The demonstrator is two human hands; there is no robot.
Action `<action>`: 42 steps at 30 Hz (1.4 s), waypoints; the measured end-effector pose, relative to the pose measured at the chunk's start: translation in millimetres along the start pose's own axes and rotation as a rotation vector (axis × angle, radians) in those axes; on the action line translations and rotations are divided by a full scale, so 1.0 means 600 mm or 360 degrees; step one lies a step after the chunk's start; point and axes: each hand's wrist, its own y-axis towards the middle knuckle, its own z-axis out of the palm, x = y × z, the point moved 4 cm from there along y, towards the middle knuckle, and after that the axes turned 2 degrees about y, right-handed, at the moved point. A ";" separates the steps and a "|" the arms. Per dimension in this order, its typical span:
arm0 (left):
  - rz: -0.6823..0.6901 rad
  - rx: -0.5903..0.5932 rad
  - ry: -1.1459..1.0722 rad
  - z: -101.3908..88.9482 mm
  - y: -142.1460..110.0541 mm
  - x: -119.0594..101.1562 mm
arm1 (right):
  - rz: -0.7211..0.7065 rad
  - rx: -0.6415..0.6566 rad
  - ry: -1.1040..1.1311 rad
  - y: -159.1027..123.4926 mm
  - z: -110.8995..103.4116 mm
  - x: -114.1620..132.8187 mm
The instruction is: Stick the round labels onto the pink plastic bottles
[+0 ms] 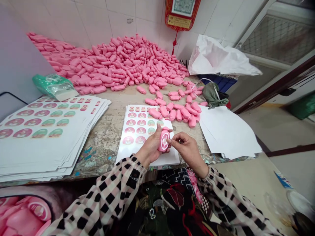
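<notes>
My left hand (150, 146) grips a small pink bottle (163, 141) upright over the near edge of a sticker sheet (137, 131). A round sticker shows on the bottle's front. My right hand (184, 147) touches the bottle's right side with thumb and fingertips pinched together. The sheet holds rows of round pink and green stickers. Several loose pink bottles (177, 111) lie just beyond the sheet.
A big heap of pink bottles (118, 62) fills the back of the worn table (108, 137). A thick stack of sticker sheets (44, 131) lies at left with a green bag (52, 85) behind it. Blank white sheets (226, 131) and a white plastic bag (216, 57) sit at right.
</notes>
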 end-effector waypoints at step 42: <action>-0.0279 0.0677 0.0520 0.078 -0.054 0.075 | 0.0807 -0.0023 0.1232 -0.108 -0.036 -0.030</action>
